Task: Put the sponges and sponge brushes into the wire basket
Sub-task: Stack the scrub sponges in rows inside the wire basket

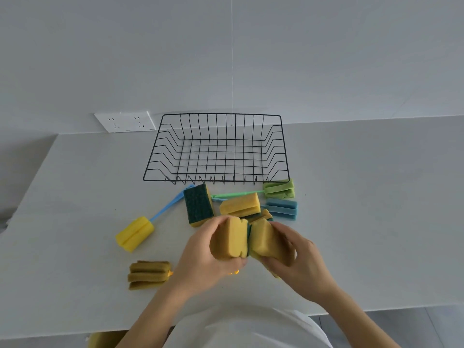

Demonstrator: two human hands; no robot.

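The black wire basket (217,149) stands at the back of the white table with nothing in it. My left hand (200,257) grips a yellow sponge (229,238). My right hand (298,257) grips a second yellow sponge (266,241), pressed against the first, with green scourer showing between them. In front of the basket lie a green-topped sponge (198,204), another yellow sponge (241,205), a green sponge brush (280,189), a blue sponge brush head (282,209), and a yellow-headed brush (134,233) with a blue handle. An olive-yellow brush head (148,273) lies near the left.
A white wall socket (125,121) sits behind the basket to the left. The table's front edge (75,334) runs close to my body. A yellow object (100,339) shows below that edge at the bottom left.
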